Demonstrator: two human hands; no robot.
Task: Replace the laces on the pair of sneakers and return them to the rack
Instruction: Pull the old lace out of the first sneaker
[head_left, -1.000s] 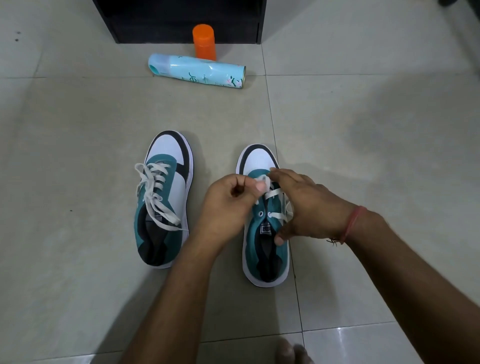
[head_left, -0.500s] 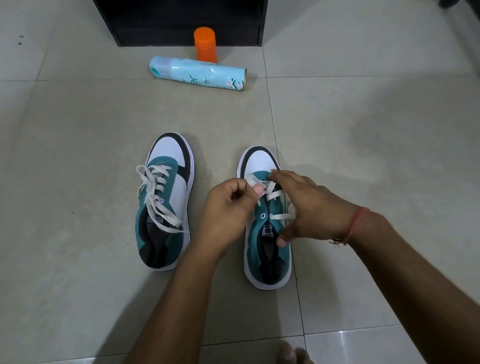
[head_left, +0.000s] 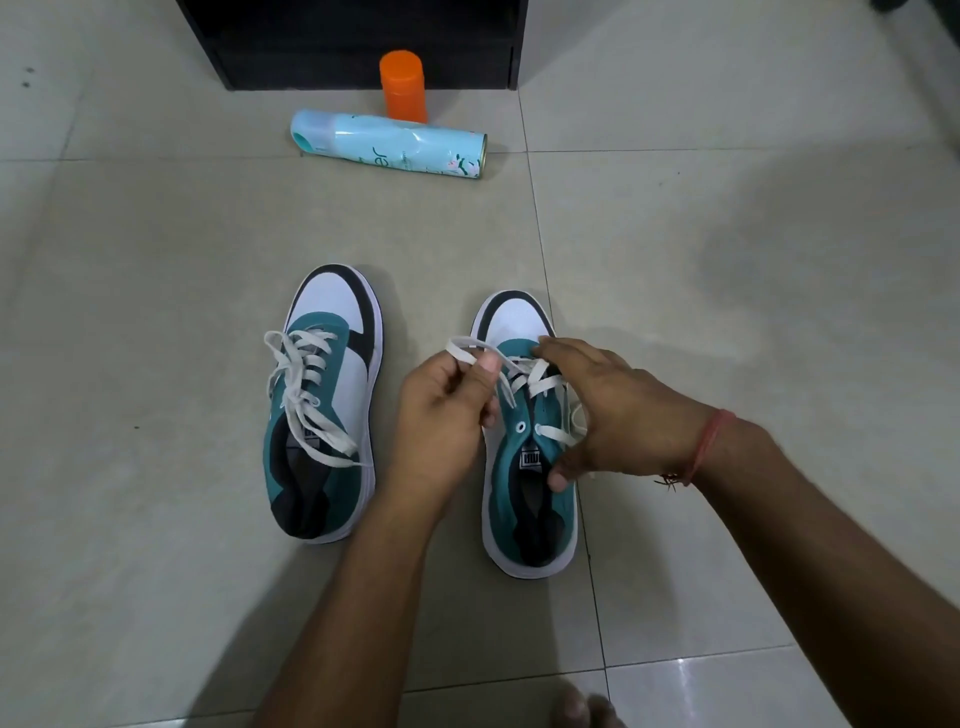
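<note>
Head view: nearest the camera, toes (head_left: 587, 709) are seen at the bottom edge on the tiled floor (head_left: 156, 571), and both forearms reach forward from there. Open floor is seen to the left of the left hand (head_left: 441, 421) beyond the shoes, and a wide stretch of bare tile is seen to the right of the right hand (head_left: 608, 410).

Between and under the two hands lies the right sneaker (head_left: 527, 499), toe pointing away, heel toward the person. Its white lace (head_left: 543, 387) is threaded through the front eyelets only; one eyelet near the tongue is seen bare. The left hand is curled, and a loop of this lace is pinched between thumb and forefinger, lifted just left of the shoe's front. The right hand is laid over the shoe's right side with fingers bent: the fingertips are touching the lacing near the toe, and the thumb is pressed against the tongue. A red thread (head_left: 709, 441) is worn on that wrist.

Just left of the left hand lies the left sneaker (head_left: 324, 410), fully laced, with loose lace ends draped over its side.

Well beyond both hands, a pale blue spray can (head_left: 389, 145) is lying on its side, an orange bottle (head_left: 402, 85) stands just behind it, and the black rack (head_left: 353, 41) is seen at the far edge.
</note>
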